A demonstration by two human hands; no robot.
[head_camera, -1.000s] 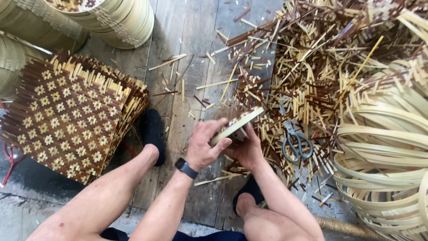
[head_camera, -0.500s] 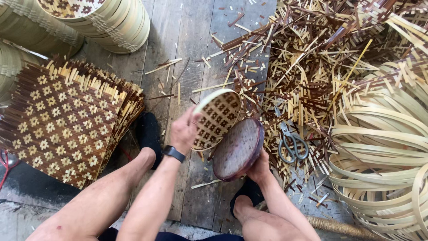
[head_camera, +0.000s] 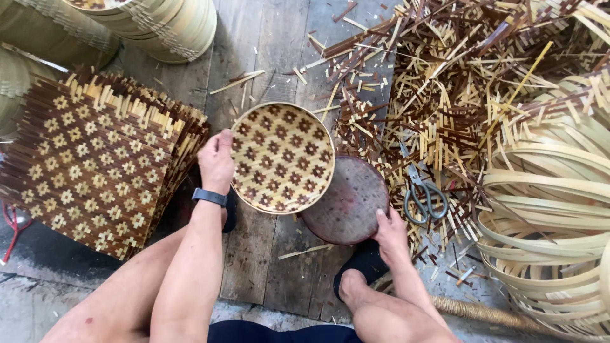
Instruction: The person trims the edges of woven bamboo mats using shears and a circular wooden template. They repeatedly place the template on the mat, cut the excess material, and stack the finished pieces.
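Observation:
My left hand (head_camera: pixel 216 160) grips the left rim of a round woven bamboo tray (head_camera: pixel 283 157) with a brown and pale flower pattern, holding it face up above the wooden floor. My right hand (head_camera: pixel 390 230) holds the lower right edge of a dark round wooden disc (head_camera: pixel 348 203), which lies partly under the tray. A black watch sits on my left wrist. Both my knees show at the bottom.
A stack of square woven mats (head_camera: pixel 89 159) lies at the left. Finished round trays (head_camera: pixel 159 25) are piled at the top left. Scissors (head_camera: pixel 422 194) rest among bamboo offcuts (head_camera: pixel 457 82) on the right. Coiled bamboo strips (head_camera: pixel 553 216) fill the right edge.
The tray has turned from edge-on to flat and face up in my left hand. The dark disc has come away from it and dropped toward the floor under my right hand.

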